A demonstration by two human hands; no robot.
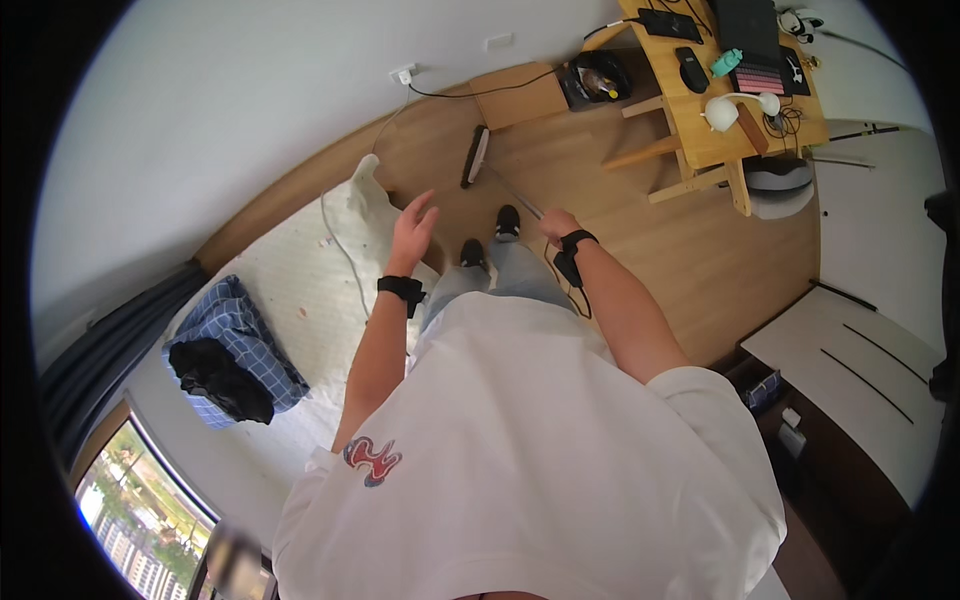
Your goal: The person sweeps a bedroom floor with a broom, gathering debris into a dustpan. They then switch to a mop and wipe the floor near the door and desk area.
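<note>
My right hand (559,226) is closed around the thin grey handle of a broom (479,155). The broom's head, pale on one side and dark along the other, rests on the wooden floor beyond my shoes. Nothing is in my left hand (411,230); its fingers are stretched and apart, held up by the edge of the bed (290,270). Both wrists wear black bands, and a black box with a cable hangs at the right one.
Left, the bed carries a blue checked pillow (240,330) and a black bag (215,375). A wooden desk (705,140) stands far right with a lamp and keyboard. By the wall are a cardboard panel (520,95) and a bin (597,78). Cables run along the wall and bed.
</note>
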